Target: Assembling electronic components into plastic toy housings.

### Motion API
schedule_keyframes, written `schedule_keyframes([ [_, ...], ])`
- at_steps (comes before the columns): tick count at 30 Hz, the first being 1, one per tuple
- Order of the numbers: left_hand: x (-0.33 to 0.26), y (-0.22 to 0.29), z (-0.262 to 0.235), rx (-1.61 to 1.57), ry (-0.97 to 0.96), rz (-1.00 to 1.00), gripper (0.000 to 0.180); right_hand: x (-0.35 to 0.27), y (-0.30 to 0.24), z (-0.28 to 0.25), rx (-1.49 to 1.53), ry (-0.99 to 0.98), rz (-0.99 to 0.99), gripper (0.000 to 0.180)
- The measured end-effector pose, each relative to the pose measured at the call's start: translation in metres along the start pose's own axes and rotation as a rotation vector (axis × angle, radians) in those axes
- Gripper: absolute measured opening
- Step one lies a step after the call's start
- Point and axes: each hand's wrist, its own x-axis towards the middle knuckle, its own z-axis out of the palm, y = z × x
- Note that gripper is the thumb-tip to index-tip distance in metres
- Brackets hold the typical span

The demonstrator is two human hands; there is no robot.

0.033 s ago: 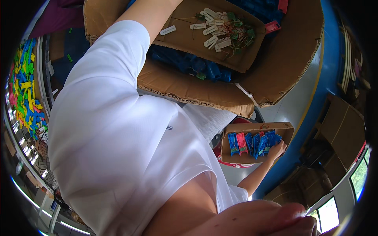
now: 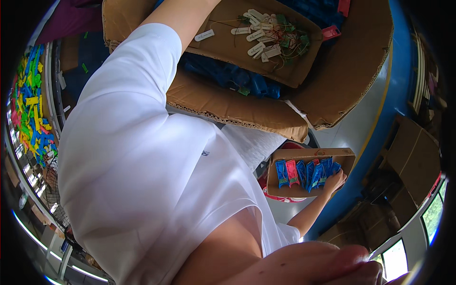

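Observation:
My right hand (image 2: 336,181) is at the right end of a small cardboard tray (image 2: 297,191), its fingers closed around a blue plastic casing (image 2: 336,167). Several more blue casings (image 2: 300,172) and a red casing (image 2: 292,172) stand in a row in that tray, with small green parts at their lower ends. My left forearm (image 2: 187,14) reaches past the top edge of the picture, so the left hand is out of sight. Beside that forearm, a shallow cardboard tray (image 2: 228,56) bears white strips (image 2: 256,35) and green circuit boards (image 2: 289,42) with thin wires.
Under the shallow tray, a large open carton (image 2: 237,109) contains blue plastic parts (image 2: 259,85) and red pieces (image 2: 331,32). Yellow, green and blue parts (image 2: 33,109) lie heaped at the far left. Brown cartons (image 2: 411,147) stand at the right, past a blue floor strip (image 2: 368,156).

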Motion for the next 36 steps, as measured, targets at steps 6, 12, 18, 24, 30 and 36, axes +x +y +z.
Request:
schedule_keyframes([
  [6,-0.018,0.018,-0.048,0.046,-0.007,0.007,0.071,0.021,0.040,-0.009,0.179,-0.118,0.031,0.036],
  [12,-0.073,0.085,-0.148,0.603,-0.226,0.593,0.042,0.073,-0.063,-0.197,-0.127,0.270,-0.091,0.031],
  [18,-0.089,0.089,-0.254,-0.452,-0.611,0.229,0.020,0.086,-0.382,-0.342,0.761,-0.049,-0.887,0.020],
  [24,-0.172,0.100,-0.330,-0.847,-0.530,0.359,0.015,0.179,-0.560,-0.192,0.183,-0.055,-1.187,0.024],
  [30,-0.218,0.055,-0.362,-1.138,-0.446,0.391,0.017,0.201,-0.577,-0.133,0.247,-0.070,-0.975,0.027],
  [36,-0.248,0.033,-0.358,-1.266,-0.358,0.276,0.033,0.190,-0.563,-0.130,0.422,-0.027,-0.954,0.018],
])
